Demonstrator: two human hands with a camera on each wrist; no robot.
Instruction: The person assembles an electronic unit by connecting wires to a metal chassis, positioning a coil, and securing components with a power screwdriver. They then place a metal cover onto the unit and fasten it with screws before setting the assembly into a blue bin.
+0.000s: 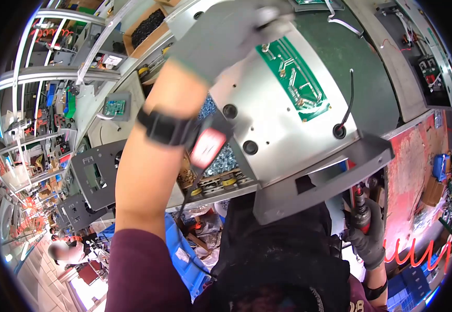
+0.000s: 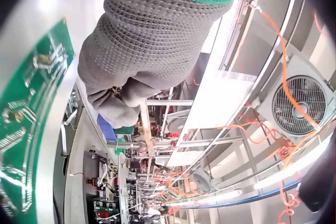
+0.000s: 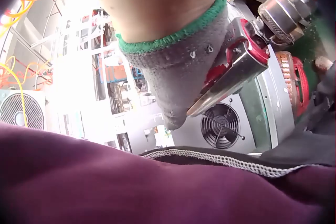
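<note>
My left hand (image 1: 215, 41), in a grey knit glove and blurred, is over the far end of a silver metal panel (image 1: 298, 148). Its curled fingers pinch a small brass-coloured metal piece (image 2: 117, 90), mostly hidden by the glove. Beside that hand a green circuit board (image 1: 301, 86) lies on the panel. Low on the right, my gloved right hand (image 1: 372, 236) grips a red and silver air screwdriver (image 1: 361, 210). Its metal lever (image 3: 231, 79) and air fitting (image 3: 286, 11) show in the right wrist view.
A grey bent flange (image 1: 322, 179) runs along the panel's near edge. Bins of small screws (image 1: 221, 161) stand left of it. A black cable (image 1: 350, 99) sticks up from the panel. A red coiled air hose (image 1: 418, 255) hangs at lower right. Beyond lies a green mat (image 1: 361, 67).
</note>
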